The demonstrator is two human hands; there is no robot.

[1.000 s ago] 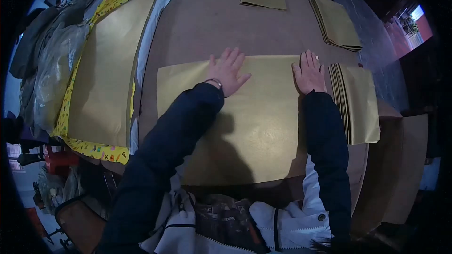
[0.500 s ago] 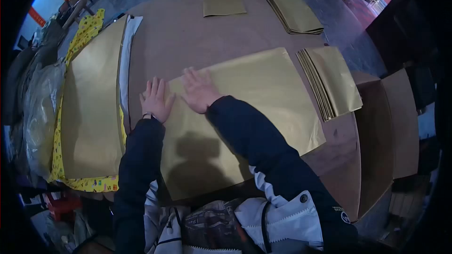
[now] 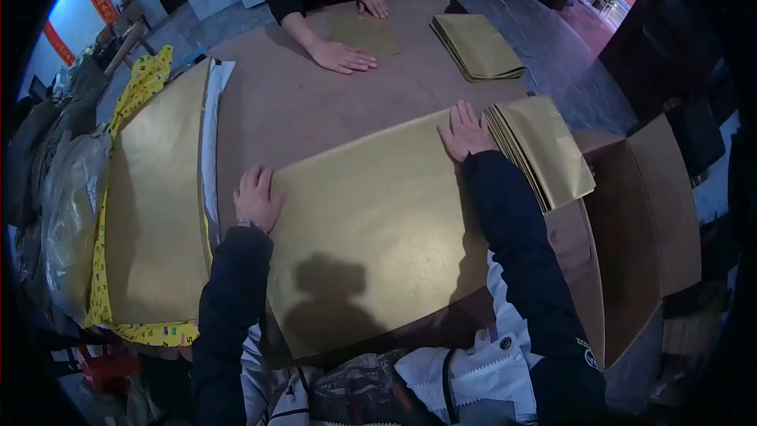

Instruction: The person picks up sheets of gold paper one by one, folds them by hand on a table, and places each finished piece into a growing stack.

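A large sheet of gold paper (image 3: 378,229) lies flat on the table in front of me. My left hand (image 3: 259,199) rests at its far left corner, fingers stretched out and slightly apart. At the far right corner my right hand (image 3: 467,132) lies flat with fingers extended, beside a stack of folded gold paper (image 3: 544,146). Neither hand grips anything. The sheet's right edge is partly hidden under my right sleeve.
A pile of gold sheets (image 3: 158,213) on yellow patterned wrapping (image 3: 146,335) lies at left. Another folded stack (image 3: 481,47) is at the far right. Across the table (image 3: 284,102), a person's hands (image 3: 343,57) rest near a small folded gold paper (image 3: 367,35). An open cardboard box (image 3: 631,229) stands at right.
My right hand has slid rightward along the sheet's far edge to the right corner. My left hand stays at the left corner. The other person's hands have moved apart.
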